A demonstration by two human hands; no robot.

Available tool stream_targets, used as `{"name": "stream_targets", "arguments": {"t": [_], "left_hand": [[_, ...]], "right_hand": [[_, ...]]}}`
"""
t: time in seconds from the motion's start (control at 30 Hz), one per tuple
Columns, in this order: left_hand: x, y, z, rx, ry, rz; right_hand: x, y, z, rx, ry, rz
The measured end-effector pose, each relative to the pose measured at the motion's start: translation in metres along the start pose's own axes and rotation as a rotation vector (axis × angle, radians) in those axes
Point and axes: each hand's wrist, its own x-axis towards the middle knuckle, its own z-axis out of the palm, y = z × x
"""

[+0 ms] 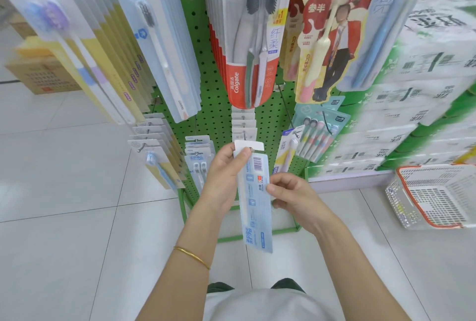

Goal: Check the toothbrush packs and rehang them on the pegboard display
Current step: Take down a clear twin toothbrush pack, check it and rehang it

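I hold a light blue toothbrush pack (255,202) in front of the green pegboard (219,104), its printed back with a barcode facing me. My left hand (226,174) grips the pack near its white hang tab, thumb beside the hanging hole. My right hand (291,194) pinches the pack's right edge at mid-height. The tab sits just below a row of white-tabbed packs (244,127) on a lower peg. Above hang red Colgate packs (247,45).
More toothbrush packs hang left (154,37) and right (324,37) on the pegboard. Stacked tissue packages (412,89) fill the right side. A white shopping basket with an orange rim (435,197) sits on the tiled floor at right. Cardboard boxes (38,73) stand far left.
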Motion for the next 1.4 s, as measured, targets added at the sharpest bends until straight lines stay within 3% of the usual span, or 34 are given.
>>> {"name": "stream_targets", "arguments": {"t": [0.17,0.33,0.47,0.6,0.67,0.97,1.4], "left_hand": [[-0.007,0.007,-0.015,-0.225,-0.103,-0.039],[-0.010,0.003,-0.033,-0.279,-0.027,-0.068],[-0.011,0.001,-0.048,-0.220,0.192,-0.015],[-0.011,-0.003,-0.063,-0.094,0.488,0.112],[-0.012,-0.003,-0.068,-0.054,0.552,0.134],[-0.005,-0.005,-0.072,0.136,0.585,0.150],[0.006,-0.006,-0.078,0.387,0.547,0.151]], "right_hand": [[0.012,0.010,0.018,-0.032,-0.257,0.081],[0.019,0.019,0.044,-0.086,-0.338,0.060],[0.024,0.024,0.059,-0.165,-0.250,0.039],[0.035,0.026,0.082,-0.456,0.017,-0.018],[0.040,0.028,0.092,-0.582,0.141,-0.055],[0.064,0.047,0.119,-0.968,0.357,-0.056],[0.085,0.055,0.135,-0.972,0.364,-0.041]]}}
